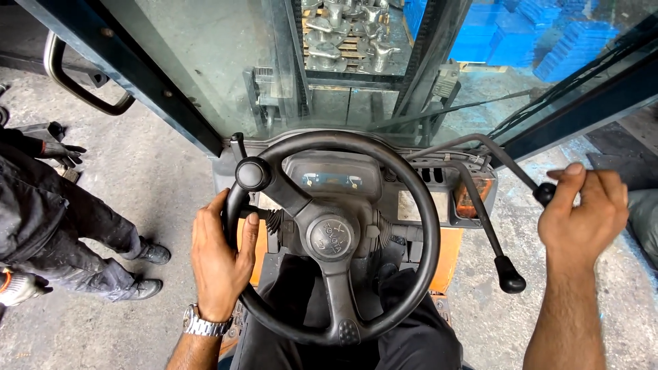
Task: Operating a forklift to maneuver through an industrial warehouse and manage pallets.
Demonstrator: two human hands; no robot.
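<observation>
Gripping the black steering wheel (428, 226) at its left rim, the left hand (221, 257) wraps fingers outside and thumb inside, just below the round spinner knob (251, 173). A metal watch (203, 325) sits on that wrist. The right hand (582, 212) is closed round the knob of the outer control lever (510, 163), well clear of the wheel's right edge. A second lever (508, 273) hangs free between wheel and hand, its knob untouched. Between the wheel's lower rim and the lap the gap is narrow. Left of the cab frame (137, 75), open concrete floor (157, 199) separates the seat from a bystander in dark work clothes (48, 219). Ahead through the windscreen stand the mast and a pallet of metal castings (346, 34), with blue stacked crates (534, 31) to the right.
</observation>
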